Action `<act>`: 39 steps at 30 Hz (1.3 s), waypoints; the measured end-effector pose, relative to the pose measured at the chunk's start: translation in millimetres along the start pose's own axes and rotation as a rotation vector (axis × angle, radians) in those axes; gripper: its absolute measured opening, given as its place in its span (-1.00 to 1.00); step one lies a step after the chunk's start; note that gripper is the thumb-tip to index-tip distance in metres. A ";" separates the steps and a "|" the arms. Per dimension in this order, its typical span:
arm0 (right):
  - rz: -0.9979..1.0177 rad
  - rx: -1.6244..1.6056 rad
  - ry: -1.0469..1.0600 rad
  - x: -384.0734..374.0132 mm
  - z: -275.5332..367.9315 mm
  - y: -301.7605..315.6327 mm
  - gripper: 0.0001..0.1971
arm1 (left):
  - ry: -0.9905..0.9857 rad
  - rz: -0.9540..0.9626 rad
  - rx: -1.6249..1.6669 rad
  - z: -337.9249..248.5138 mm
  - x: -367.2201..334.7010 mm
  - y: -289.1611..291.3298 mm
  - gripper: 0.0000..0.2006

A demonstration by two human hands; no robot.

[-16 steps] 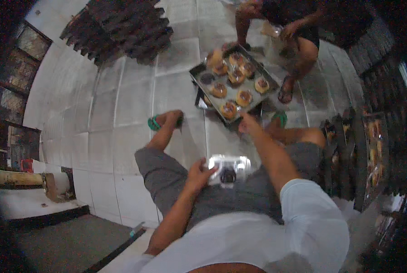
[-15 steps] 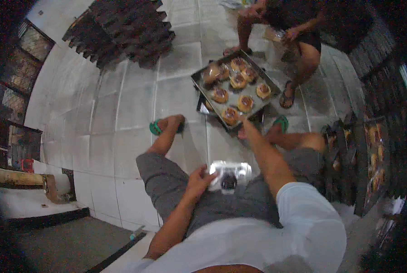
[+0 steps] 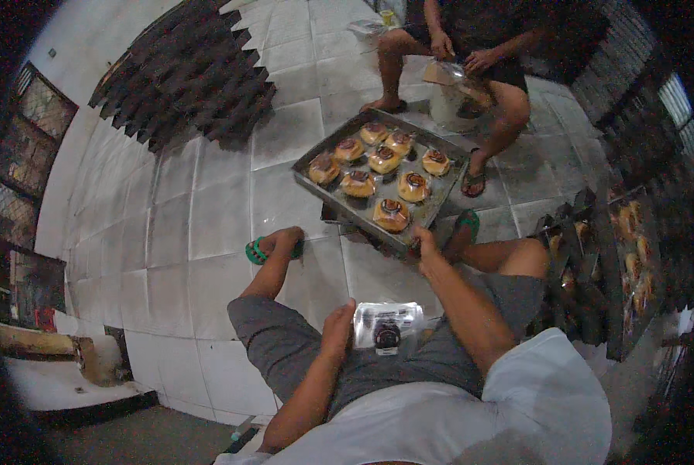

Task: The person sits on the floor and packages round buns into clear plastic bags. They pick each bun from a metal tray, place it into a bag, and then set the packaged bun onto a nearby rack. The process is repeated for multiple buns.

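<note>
My right hand point(image 3: 427, 246) is closed round the near corner of a dark metal baking tray point(image 3: 446, 186). Several round golden buns with dark brown swirled tops, such as the near one point(image 3: 392, 215), lie in it, in clear shiny wrapping. Another dark tray edge shows beneath it. Down at my lap, my left hand point(image 3: 337, 329) holds the left edge of a stack of clear plastic bags point(image 3: 405, 316) with dark print. Its fingers are pressed together, their tips partly hidden by the bags.
Across the tray sits another person, both hands point(image 3: 482, 60) on a clear bag with a brown piece, above a whitish tub point(image 3: 449, 108). Dark trays are piled point(image 3: 184, 77) at far left. At right, trays of wrapped buns point(image 3: 633, 263) stand on edge. Pale tiles point(image 3: 223, 194) cover the floor.
The tray has turned slightly, its left corner coming nearer, with my right hand still at its near corner. My left fingers have drawn together at the bags. The whole view has shifted.
</note>
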State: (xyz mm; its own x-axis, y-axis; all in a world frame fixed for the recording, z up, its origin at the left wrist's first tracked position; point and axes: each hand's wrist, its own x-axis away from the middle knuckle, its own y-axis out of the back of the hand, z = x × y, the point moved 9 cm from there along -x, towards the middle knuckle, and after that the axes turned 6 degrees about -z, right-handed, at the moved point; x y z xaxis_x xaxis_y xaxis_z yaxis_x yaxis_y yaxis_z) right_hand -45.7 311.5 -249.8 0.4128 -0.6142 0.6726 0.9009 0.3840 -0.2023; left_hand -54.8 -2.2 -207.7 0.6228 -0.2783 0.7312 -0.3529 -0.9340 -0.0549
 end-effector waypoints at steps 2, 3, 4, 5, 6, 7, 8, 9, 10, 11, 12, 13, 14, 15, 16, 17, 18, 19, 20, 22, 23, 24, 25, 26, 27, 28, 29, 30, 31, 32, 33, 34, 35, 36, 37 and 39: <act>0.086 -0.092 -0.015 21.4 10.6 26.7 -0.73 | -0.022 -0.001 -0.032 6.2 -10.5 1.6 -0.58; 0.125 -0.130 -0.014 34.1 17.7 34.7 -0.74 | -0.040 -0.005 -0.060 21.5 -29.2 10.4 -0.61; 0.122 -0.176 0.006 45.2 22.2 52.3 -0.75 | -0.031 0.018 -0.025 24.0 -30.1 11.6 -0.63; 0.117 -0.223 0.029 56.5 26.8 70.2 -0.76 | -0.023 0.038 0.015 26.3 -30.7 13.3 -0.65; 0.134 -0.239 0.048 76.1 41.2 88.2 -0.77 | 0.014 0.087 0.128 18.8 -19.4 4.7 -0.65; 0.147 -0.254 0.064 107.7 58.7 103.6 -0.78 | 0.062 0.133 0.237 15.1 -11.7 0.0 -0.66; 0.162 -0.265 0.085 145.0 77.3 114.9 -0.79 | 0.060 0.087 0.199 22.0 -23.4 18.6 -0.63; 0.140 -0.284 0.180 191.0 105.1 122.1 -0.79 | 0.054 0.039 0.161 28.2 -36.9 37.9 -0.59; 0.113 -0.301 0.277 240.5 131.1 127.6 -0.78 | 0.097 -0.033 0.224 30.7 -37.8 42.0 -0.42; 0.040 -0.303 0.432 266.9 146.4 161.0 -0.77 | 0.160 0.100 0.108 16.2 -12.8 19.0 -0.23; 0.005 -0.295 0.579 294.5 162.2 178.2 -0.77 | 0.176 0.222 0.094 14.8 -14.6 14.8 -0.17; -0.051 -0.253 0.769 318.7 173.4 209.0 -0.78 | 0.203 0.343 0.083 16.8 -8.7 4.9 -0.12; -0.095 -0.296 0.825 335.6 178.7 242.0 -0.79 | 0.191 0.318 0.092 22.5 -8.9 -1.3 -0.17; -0.138 -0.337 0.884 352.5 182.8 274.4 -0.79 | 0.178 0.293 0.101 23.3 -3.5 -10.6 -0.21; -0.135 -0.472 0.813 354.3 189.6 302.0 -0.79 | 0.112 0.317 0.034 35.3 -31.8 11.3 -0.24; -0.157 -0.607 0.743 356.9 187.2 326.9 -0.79 | 0.067 0.331 -0.041 32.2 -30.0 5.9 -0.29; -0.190 -0.652 0.753 369.4 190.2 332.0 -0.79 | 0.018 0.336 -0.113 26.5 -26.2 3.5 -0.34; -0.219 -0.695 0.760 386.5 196.0 330.7 -0.78 | -0.032 0.340 -0.183 18.4 -18.0 -0.9 -0.39; -0.244 -0.737 0.766 395.6 199.9 329.6 -0.77 | -0.048 0.298 -0.260 11.4 -10.7 1.8 -0.42; -0.420 -0.692 0.821 400.5 203.5 339.6 -0.67 | -0.118 0.223 -0.386 -0.5 -1.9 0.0 -0.47; -0.473 -0.670 0.834 392.5 209.2 344.1 -0.63 | -0.175 0.189 -0.433 -6.4 -0.4 -1.0 -0.50; -0.525 -0.645 0.844 384.4 215.8 346.9 -0.58 | -0.231 0.151 -0.477 -12.9 1.8 -0.2 -0.52; -0.554 -0.630 0.843 362.2 225.5 358.1 -0.55 | -0.259 0.167 -0.474 -18.8 11.1 -6.6 -0.52; -0.578 -0.611 0.841 346.9 237.4 363.1 -0.51 | -0.285 0.180 -0.465 -26.9 25.7 -12.6 -0.52; -0.616 -0.625 0.810 338.5 244.3 359.3 -0.49 | -0.297 0.202 -0.462 -28.0 22.3 -11.4 -0.52; -0.657 -0.641 0.774 330.8 252.0 353.7 -0.46 | -0.310 0.223 -0.460 -29.4 19.8 -9.3 -0.51; -0.685 -0.655 0.788 323.3 262.7 351.4 -0.45 | -0.306 0.258 -0.474 -22.1 -0.7 3.3 -0.51; -0.714 -0.665 0.799 314.4 273.0 347.9 -0.44 | -0.292 0.293 -0.492 -16.5 -12.2 10.4 -0.51; -0.761 -0.679 0.862 306.7 277.2 362.6 -0.43 | -0.249 0.272 -0.492 -15.5 -8.3 5.4 -0.51; -0.810 -0.667 0.892 298.9 279.0 381.1 -0.43 | -0.208 0.252 -0.494 -13.9 -1.5 2.0 -0.50; -0.852 -0.656 0.912 286.4 279.4 396.2 -0.43 | -0.163 0.223 -0.501 -8.6 7.0 0.5 -0.50; -0.891 -0.620 0.889 270.6 276.3 411.0 -0.42 | -0.181 0.181 -0.602 -8.9 6.8 -0.3 -0.49; -0.941 -0.579 0.864 265.1 265.8 424.0 -0.42 | -0.194 0.150 -0.708 -6.5 2.6 -3.0 -0.49; -0.873 -0.571 0.775 268.8 254.2 409.3 -0.42 | -0.205 0.087 -0.806 -7.9 -0.6 7.0 -0.48; -0.825 -0.558 0.697 284.9 242.8 401.8 -0.43 | -0.214 0.104 -0.829 -5.4 -8.0 8.9 -0.46; -0.825 -0.487 0.815 310.2 224.9 421.7 -0.43 | -0.241 0.146 -0.864 -0.3 -23.1 11.6 -0.43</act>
State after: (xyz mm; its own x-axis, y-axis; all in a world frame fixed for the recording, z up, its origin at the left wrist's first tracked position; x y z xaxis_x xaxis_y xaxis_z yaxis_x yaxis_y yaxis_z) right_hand 432.1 437.9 33.7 -0.4896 -0.8630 0.1243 0.8139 -0.5035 -0.2899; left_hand -73.5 -6.5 -225.1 0.6259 -0.5108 0.5893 -0.7798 -0.4197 0.4644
